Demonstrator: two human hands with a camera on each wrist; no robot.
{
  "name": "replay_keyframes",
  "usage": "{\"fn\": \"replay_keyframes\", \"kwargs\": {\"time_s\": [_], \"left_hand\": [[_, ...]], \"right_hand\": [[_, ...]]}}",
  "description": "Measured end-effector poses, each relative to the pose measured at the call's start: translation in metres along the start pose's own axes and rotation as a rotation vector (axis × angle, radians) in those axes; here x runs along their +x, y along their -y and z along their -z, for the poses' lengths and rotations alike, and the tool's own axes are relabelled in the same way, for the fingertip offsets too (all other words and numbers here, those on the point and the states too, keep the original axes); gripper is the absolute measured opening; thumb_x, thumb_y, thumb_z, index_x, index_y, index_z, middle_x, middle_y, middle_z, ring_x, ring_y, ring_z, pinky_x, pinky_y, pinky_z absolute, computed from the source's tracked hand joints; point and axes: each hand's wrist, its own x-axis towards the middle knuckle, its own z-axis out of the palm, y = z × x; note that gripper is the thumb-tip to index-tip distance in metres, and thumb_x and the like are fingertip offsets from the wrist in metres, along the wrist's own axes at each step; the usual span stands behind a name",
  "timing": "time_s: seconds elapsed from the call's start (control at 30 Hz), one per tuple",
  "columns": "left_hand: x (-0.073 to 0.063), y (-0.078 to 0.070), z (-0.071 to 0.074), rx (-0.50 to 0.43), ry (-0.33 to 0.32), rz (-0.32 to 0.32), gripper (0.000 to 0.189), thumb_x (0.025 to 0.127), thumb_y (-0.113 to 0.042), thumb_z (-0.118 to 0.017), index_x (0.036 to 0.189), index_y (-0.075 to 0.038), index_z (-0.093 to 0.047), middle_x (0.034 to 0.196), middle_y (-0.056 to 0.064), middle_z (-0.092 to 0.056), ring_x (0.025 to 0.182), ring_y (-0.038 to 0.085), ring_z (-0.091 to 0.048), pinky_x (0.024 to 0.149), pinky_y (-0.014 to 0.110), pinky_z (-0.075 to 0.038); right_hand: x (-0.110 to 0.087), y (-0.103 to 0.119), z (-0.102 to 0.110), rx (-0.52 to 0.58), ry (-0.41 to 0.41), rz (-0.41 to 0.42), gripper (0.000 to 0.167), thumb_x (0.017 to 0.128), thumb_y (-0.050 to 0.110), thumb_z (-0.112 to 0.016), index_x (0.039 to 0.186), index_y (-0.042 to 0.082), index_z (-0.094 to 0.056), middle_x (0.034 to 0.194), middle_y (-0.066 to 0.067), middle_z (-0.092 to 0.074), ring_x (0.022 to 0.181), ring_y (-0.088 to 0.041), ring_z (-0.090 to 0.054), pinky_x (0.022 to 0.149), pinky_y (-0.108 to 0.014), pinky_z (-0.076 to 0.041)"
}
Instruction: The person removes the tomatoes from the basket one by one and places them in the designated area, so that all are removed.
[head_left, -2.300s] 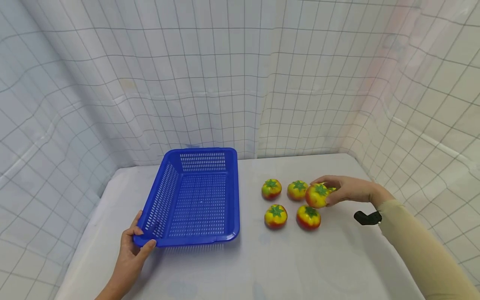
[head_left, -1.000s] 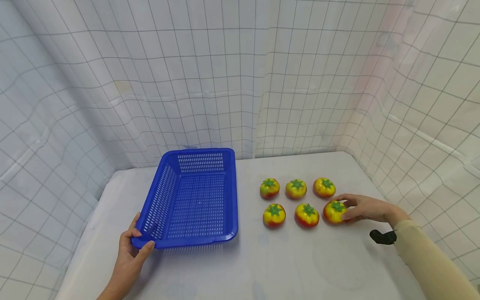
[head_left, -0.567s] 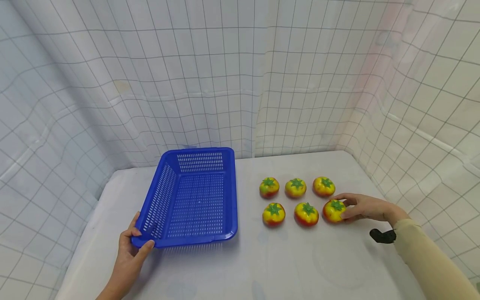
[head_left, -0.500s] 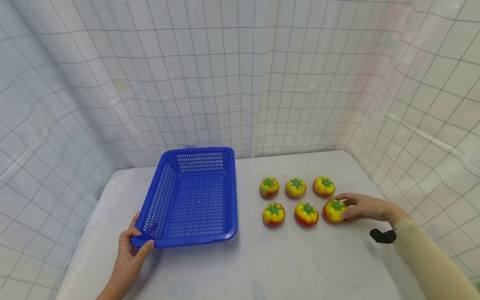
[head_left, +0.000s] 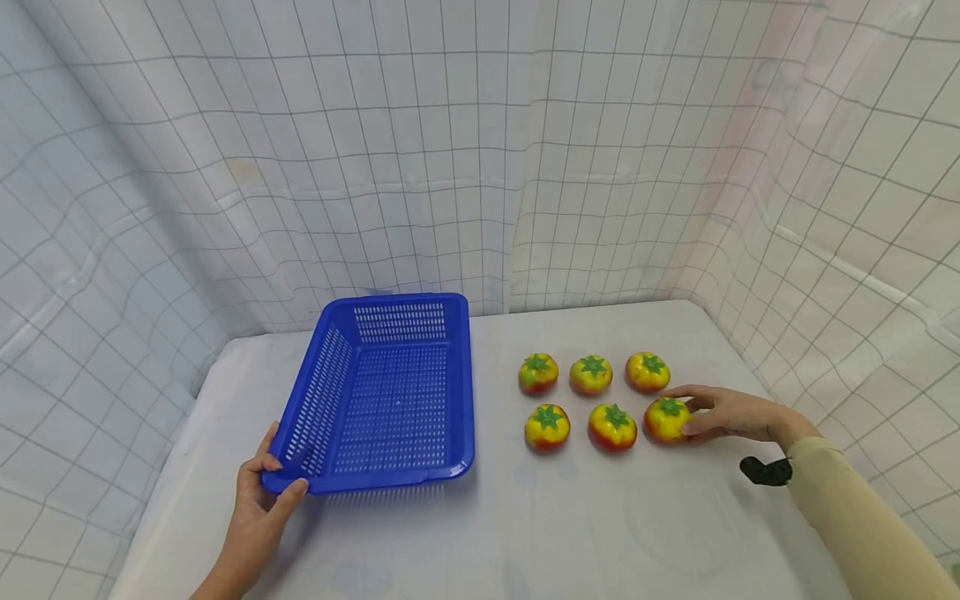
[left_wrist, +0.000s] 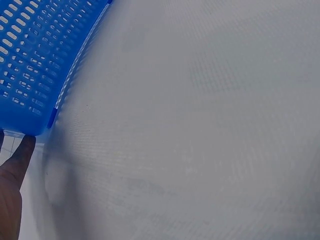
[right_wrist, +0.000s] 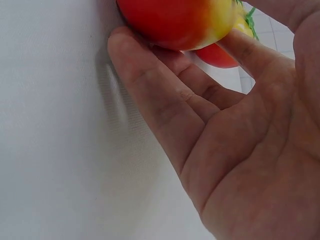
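My left hand [head_left: 255,512] grips the near left corner of a blue plastic basket [head_left: 375,482], thumb on the front rim and fingers at the side. In the left wrist view the basket [left_wrist: 30,115] shows its slotted wall beside the thumb. Yellow-red tomatoes with green star-shaped tops, apparently artificial, sit in two rows right of the basket. Around the front row's right-hand tomato [head_left: 662,423] curl the thumb and fingers of my right hand [head_left: 738,415]. From the right wrist that tomato [right_wrist: 175,20] shows its red underside close to the white surface, fingers beneath and beside it.
Front row: a left tomato [head_left: 547,429] and a middle tomato [head_left: 612,429]. Back row: a left tomato [head_left: 538,375], a middle tomato [head_left: 591,377] and a right tomato [head_left: 648,372]. White gridded cloth [head_left: 420,167] walls the white table [head_left: 570,533] at back and sides.
My right hand has lowered its tomato from above the group to the front row's right end, then stayed there. The left hand and basket hold their place.
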Motion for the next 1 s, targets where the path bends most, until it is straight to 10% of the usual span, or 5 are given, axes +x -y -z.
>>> {"fn": "replay_keyframes", "kwargs": {"time_s": [0.5, 0.83, 1.0], "left_hand": [[-0.003, -0.006, 0.008, -0.008, -0.014, 0.021, 0.026, 0.106, 0.001, -0.05, 0.122, -0.007, -0.031, 0.172, -0.003, -0.004, 0.146, 0.018, -0.02, 0.094, 0.007, -0.041], [0.007, -0.016, 0.024, 0.127, -0.032, -0.057, 0.027, 0.113, -0.015, -0.036, 0.119, 0.012, -0.036, 0.159, 0.003, -0.037, 0.128, -0.001, -0.047, 0.094, 0.01, -0.044], [0.024, -0.028, 0.031, 0.34, -0.115, -0.134, 0.029, 0.112, -0.016, -0.038, 0.124, 0.01, -0.041, 0.149, 0.006, -0.05, 0.127, -0.003, -0.049, 0.097, 0.008, -0.039]], "right_hand": [[-0.005, -0.001, 0.007, -0.049, -0.013, 0.026, 0.071, 0.098, 0.026, -0.068, 0.157, 0.007, -0.035, 0.143, -0.024, -0.045, 0.114, -0.031, -0.063, 0.095, -0.033, -0.053], [-0.015, 0.011, 0.013, -0.198, -0.201, 0.067, 0.061, 0.102, 0.034, -0.062, 0.15, 0.002, -0.043, 0.127, -0.021, -0.056, 0.103, -0.034, -0.062, 0.085, -0.037, -0.055], [-0.011, 0.028, 0.004, -0.316, -0.324, 0.122, 0.058, 0.102, 0.038, -0.062, 0.145, 0.002, -0.048, 0.125, -0.018, -0.06, 0.104, -0.034, -0.061, 0.084, -0.039, -0.054]]}}
